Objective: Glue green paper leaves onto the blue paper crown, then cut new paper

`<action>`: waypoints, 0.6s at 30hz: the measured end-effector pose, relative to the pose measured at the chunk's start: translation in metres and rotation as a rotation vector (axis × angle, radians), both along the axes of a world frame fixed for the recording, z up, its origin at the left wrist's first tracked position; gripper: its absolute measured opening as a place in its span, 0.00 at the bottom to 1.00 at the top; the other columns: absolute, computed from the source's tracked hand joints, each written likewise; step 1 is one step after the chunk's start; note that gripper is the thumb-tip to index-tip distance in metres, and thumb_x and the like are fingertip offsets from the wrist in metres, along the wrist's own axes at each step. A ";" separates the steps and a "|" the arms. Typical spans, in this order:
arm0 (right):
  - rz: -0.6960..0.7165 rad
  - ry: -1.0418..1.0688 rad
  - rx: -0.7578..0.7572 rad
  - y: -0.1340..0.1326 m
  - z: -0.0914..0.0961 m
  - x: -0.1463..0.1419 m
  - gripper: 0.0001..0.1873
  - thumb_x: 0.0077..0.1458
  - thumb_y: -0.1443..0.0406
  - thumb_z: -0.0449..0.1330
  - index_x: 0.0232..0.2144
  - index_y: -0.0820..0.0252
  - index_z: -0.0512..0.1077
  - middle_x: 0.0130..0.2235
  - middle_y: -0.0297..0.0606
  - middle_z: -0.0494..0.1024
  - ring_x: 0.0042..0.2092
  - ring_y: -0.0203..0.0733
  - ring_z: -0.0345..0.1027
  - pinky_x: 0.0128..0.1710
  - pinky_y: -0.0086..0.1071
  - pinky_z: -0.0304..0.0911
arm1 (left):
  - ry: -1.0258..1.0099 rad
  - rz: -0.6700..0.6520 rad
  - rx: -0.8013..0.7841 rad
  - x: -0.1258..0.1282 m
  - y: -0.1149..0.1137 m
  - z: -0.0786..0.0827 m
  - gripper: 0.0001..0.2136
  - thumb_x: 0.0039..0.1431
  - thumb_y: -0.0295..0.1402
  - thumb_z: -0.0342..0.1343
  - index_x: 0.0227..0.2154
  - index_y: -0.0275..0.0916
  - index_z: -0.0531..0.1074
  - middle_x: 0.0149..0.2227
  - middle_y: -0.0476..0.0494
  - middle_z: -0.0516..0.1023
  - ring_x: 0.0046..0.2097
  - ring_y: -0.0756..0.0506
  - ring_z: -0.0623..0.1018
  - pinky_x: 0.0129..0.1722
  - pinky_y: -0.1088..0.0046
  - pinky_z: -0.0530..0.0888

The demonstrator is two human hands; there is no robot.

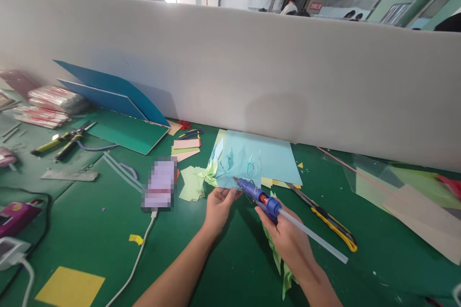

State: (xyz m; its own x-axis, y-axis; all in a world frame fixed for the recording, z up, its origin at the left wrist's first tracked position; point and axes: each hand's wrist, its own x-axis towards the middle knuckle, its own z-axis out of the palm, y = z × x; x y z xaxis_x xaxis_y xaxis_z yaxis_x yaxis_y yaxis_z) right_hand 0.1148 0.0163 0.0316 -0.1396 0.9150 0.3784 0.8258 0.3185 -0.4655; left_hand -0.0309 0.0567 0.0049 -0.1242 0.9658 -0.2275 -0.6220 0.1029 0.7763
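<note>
My right hand (286,235) grips a blue hot glue gun (260,196) with a clear glue stick (313,236) sticking out of its back. Its nozzle touches the lower edge of a folded light blue paper piece (234,165). My left hand (219,206) pinches that same edge just left of the nozzle. The piece has pale green folded paper (208,172) attached on its left. It lies over a flat light blue sheet (273,158) on the green table (90,230). Green paper strips (277,259) hang below my right wrist.
A yellow-and-black utility knife (326,218) lies right of the gun. A phone (160,184) on a white cable, pale green paper squares (190,183), scissors (68,140), a ruler (69,175), blue and green cardboard (115,93) and a white partition (252,72) surround the spot. Clear film (374,177) lies at right.
</note>
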 end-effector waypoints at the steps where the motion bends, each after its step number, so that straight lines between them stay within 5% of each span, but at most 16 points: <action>1: -0.003 -0.006 0.013 0.000 0.000 0.000 0.23 0.62 0.51 0.43 0.28 0.58 0.69 0.23 0.37 0.74 0.22 0.41 0.68 0.19 0.29 0.57 | 0.008 -0.003 0.002 0.000 0.000 0.000 0.18 0.29 0.39 0.71 0.22 0.33 0.74 0.26 0.42 0.81 0.32 0.42 0.80 0.44 0.59 0.75; 18: 0.003 -0.095 0.002 -0.007 -0.002 0.006 0.20 0.62 0.52 0.45 0.29 0.58 0.66 0.20 0.33 0.72 0.21 0.39 0.68 0.20 0.27 0.58 | 0.013 0.001 0.023 0.000 -0.001 -0.002 0.15 0.31 0.38 0.71 0.21 0.34 0.75 0.26 0.44 0.81 0.32 0.43 0.80 0.44 0.60 0.75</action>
State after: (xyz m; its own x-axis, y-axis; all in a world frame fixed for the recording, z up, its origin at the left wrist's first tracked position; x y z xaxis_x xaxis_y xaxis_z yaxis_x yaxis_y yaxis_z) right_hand 0.1208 0.0089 0.0291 -0.1779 0.9137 0.3655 0.8652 0.3222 -0.3843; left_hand -0.0314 0.0556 0.0033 -0.1277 0.9707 -0.2033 -0.6120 0.0842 0.7864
